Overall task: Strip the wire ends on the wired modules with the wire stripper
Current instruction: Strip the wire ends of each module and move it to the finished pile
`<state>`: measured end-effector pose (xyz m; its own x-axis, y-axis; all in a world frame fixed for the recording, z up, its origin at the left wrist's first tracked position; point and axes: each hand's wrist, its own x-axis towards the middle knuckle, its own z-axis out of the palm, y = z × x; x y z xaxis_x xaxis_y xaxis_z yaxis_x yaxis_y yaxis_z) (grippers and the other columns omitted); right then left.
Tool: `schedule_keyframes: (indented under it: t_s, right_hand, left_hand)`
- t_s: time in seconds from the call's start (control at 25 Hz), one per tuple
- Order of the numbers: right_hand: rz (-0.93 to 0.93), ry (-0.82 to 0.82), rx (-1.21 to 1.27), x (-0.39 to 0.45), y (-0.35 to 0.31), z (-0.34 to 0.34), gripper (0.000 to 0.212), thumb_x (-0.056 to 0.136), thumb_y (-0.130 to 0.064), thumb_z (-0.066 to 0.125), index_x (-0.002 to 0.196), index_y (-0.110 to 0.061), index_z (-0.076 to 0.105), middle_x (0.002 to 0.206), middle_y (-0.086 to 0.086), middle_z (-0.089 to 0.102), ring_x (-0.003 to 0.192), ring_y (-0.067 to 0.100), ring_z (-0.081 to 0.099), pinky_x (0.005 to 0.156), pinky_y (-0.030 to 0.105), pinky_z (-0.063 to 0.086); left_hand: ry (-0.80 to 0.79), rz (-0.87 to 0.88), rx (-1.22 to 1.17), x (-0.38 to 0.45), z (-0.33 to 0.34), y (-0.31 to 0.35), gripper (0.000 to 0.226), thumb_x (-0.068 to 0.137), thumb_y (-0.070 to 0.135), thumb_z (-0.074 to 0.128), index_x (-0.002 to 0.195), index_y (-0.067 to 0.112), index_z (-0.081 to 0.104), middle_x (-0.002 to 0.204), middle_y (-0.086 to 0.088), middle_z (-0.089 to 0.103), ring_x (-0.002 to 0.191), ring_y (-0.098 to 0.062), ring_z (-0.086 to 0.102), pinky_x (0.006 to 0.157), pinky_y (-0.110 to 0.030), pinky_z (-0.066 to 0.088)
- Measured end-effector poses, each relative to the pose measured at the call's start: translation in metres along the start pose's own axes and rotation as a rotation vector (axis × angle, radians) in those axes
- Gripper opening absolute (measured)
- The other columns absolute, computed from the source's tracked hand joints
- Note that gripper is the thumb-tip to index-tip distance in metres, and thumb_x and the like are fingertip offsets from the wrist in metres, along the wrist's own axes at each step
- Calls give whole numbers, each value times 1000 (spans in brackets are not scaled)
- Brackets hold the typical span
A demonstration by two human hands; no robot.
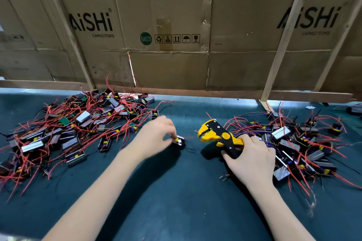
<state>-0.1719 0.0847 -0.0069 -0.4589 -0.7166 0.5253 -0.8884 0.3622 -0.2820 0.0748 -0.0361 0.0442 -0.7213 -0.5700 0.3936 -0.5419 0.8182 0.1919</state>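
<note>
Leftmost, a big pile of wired modules [78, 125] w/ red wires is seen on the dark green desk [176, 191]; the modules are tangled together, some w/ grey metal sides up, some w/ green boards visible. Just right of this pile, one single module [179, 141] is lying on the desk, apart from the others. It is touched by the left hand [156, 135], whose fingers are curled down onto its near-left edge; the hand is blurred, so whether it is really pinched cannot be told exactly. Next, approx. at the centre, the yellow-black wire stripper [217, 136] is held by the right hand [252, 158], fingers wrapped round the handles, the jaws pointed left toward the single module and standing apart. The two hands are well apart from each other. At the right, a second pile of modules [305, 143] w/ red and blue wires is spread on the desk, partly behind the right hand. Behind everything, cardboard boxes [176, 25] marked "AiSHi CAPACITORS" are standing on a wooden frame [284, 45].
</note>
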Motion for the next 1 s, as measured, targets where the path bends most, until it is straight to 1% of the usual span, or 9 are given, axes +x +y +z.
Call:
schedule_keyframes:
  t_s: [0.08,0.12,0.32,0.44,0.52,0.6,0.76,0.88,1.0]
  right_hand:
    - [23,7,23,1,2,-2,51,65,-53,79,99,-18,66,90,2,66,92,31,61,80,40,35]
    - [27,12,32,1,2,-2,50,66,-53,78,99,-18,65,91,2,66,92,31,61,80,40,36]
    - [43,71,20,3,0,-1,49,64,-47,81,96,-14,65,88,6,66,89,33,61,78,40,33]
    - [56,122,-13,3,1,0,51,61,-41,85,94,-8,65,84,11,65,84,35,60,75,41,34]
    - [53,154,-35,4,3,0,53,57,-38,87,91,-5,64,83,13,64,82,36,60,74,42,35]
    - [37,188,-79,5,6,0,54,51,-34,90,88,-4,63,80,15,62,81,37,59,72,42,36]
    - [16,204,-137,7,6,4,56,45,-27,91,85,-2,60,79,18,60,80,37,57,71,41,35]
    - [9,183,-150,7,2,6,54,46,-27,90,84,-3,60,79,17,60,80,36,56,71,41,34]
    - [-10,167,-155,4,-1,8,54,47,-30,90,86,-4,62,78,16,59,78,34,55,71,41,34]
  left_hand:
    - [-98,-40,-2,-5,24,12,4,82,11,68,82,10,72,88,-4,66,93,-24,57,83,-37,46]
    - [-99,-72,-28,-8,31,15,5,82,13,66,83,11,71,86,-3,65,92,-24,57,82,-37,45]
    - [140,-144,-139,2,24,16,11,81,23,72,85,17,64,83,5,63,79,-16,57,76,-34,47]
    - [127,-215,-222,17,30,19,20,82,24,75,100,17,70,95,6,68,82,-14,61,79,-31,50]
    - [109,-264,-273,21,43,23,12,85,22,72,96,17,75,92,5,73,84,-12,65,82,-30,51]
    - [169,-303,-317,21,53,25,8,87,21,71,89,17,78,87,7,76,84,-9,67,83,-26,51]
    - [283,-399,-509,15,58,24,2,84,16,75,85,17,76,76,10,75,74,-5,68,74,-19,50]
    - [256,-433,-652,12,58,28,5,85,14,73,83,18,69,72,9,75,73,-4,69,75,-21,53]
    - [234,-412,-679,12,59,31,8,85,13,72,80,19,68,74,6,74,73,-9,69,73,-22,53]
